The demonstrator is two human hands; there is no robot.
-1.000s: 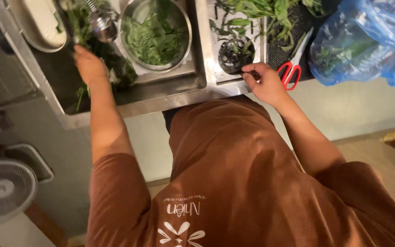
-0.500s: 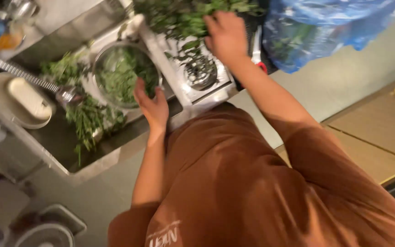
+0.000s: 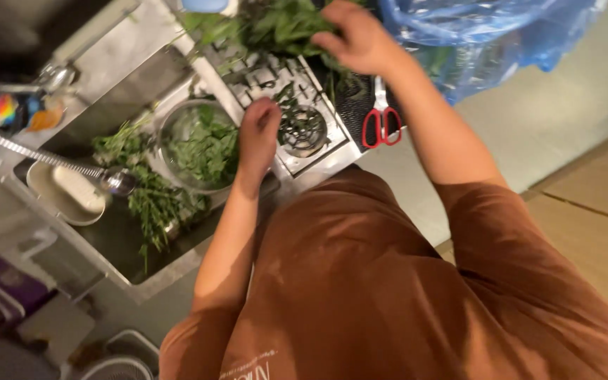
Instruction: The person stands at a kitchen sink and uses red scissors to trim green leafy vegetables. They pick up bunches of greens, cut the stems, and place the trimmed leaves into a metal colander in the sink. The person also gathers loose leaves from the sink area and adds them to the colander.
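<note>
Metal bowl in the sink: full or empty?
Partly full: the metal bowl holds green leaves; bare rim shows around them.

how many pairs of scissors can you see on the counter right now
1. The red-handled scissors lie on the counter just right of the drain board, below the right hand. More could be hidden under the greens.

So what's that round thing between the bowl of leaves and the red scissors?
A round metal drain strainer, sitting in the steel draining board. The left hand hovers between it and the bowl; the scissors lie on its other side. The head view shows this.
</note>
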